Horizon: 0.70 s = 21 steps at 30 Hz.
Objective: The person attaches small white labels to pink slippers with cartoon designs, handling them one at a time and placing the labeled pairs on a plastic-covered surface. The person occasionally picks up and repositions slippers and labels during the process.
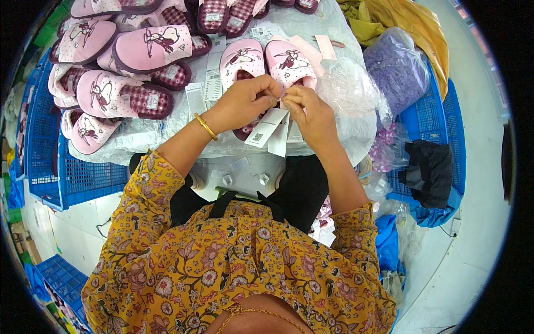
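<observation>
A pair of pink slippers (242, 57) with a cartoon print and dark checked lining lies before me on the plastic-covered table. Over their openings my left hand (253, 100) and my right hand (308, 114) meet, fingertips pinched together. White paper hang tags (269, 128) dangle just below the fingers, one bearing a square code. Whatever thin cord or fastener joins the tags is mostly hidden by the fingertips. Both hands appear closed on the top of the tags.
Many similar slippers (147, 49) are heaped at the left. Loose paper labels (213, 83) and a pen-like tool (337, 43) lie near the pair. Blue crates (92, 181) flank the table; the right one carries a bagged purple bundle (396, 69) and black cloth (428, 172).
</observation>
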Tool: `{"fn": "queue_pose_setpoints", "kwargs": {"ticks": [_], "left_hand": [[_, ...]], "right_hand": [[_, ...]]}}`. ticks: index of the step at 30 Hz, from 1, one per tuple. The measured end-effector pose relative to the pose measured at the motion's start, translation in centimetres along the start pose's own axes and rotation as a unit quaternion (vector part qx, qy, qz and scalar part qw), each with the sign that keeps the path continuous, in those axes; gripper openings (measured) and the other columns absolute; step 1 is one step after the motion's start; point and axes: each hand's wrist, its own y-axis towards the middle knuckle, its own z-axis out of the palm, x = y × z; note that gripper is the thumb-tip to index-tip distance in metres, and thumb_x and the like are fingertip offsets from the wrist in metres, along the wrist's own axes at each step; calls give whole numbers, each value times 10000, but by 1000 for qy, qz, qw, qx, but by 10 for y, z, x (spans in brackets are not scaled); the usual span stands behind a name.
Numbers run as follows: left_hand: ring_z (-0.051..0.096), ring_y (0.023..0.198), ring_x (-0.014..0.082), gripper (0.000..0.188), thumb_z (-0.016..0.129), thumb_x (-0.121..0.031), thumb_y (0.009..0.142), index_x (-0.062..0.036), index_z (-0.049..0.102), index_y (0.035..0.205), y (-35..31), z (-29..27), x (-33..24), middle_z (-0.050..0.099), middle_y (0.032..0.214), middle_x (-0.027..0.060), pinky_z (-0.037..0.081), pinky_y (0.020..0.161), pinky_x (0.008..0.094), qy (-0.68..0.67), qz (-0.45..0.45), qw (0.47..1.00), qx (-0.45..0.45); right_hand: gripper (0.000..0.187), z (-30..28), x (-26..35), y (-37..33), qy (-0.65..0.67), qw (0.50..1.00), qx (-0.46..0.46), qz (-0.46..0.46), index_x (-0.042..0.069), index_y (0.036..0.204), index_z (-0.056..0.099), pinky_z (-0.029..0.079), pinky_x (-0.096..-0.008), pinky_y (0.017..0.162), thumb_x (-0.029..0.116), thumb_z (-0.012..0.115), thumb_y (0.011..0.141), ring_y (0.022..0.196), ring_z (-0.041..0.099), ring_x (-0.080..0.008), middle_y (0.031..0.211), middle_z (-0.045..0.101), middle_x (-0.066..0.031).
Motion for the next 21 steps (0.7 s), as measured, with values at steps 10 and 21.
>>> {"fn": "queue_pose_setpoints", "kwargs": {"ticks": [10, 21], "left_hand": [[594, 771, 113, 134, 630, -59, 902, -13, 621, 1027, 2, 3, 7, 647, 849, 43, 491, 727, 269, -10, 35, 999, -7], [596, 765, 156, 106, 627, -28, 881, -21, 597, 983, 2, 7, 9, 635, 830, 73, 492, 740, 304, 51, 45, 998, -18]], "right_hand": [[244, 3, -3, -1, -20, 1000, 4, -22, 65, 1054, 580, 555, -334, 676, 88, 716, 853, 795, 706, -241, 910, 702, -94], [223, 5, -6, 0, -75, 994, 13, -78, 72, 1057, 603, 556, -349, 682, 102, 707, 862, 805, 698, -261, 910, 696, -103]]}}
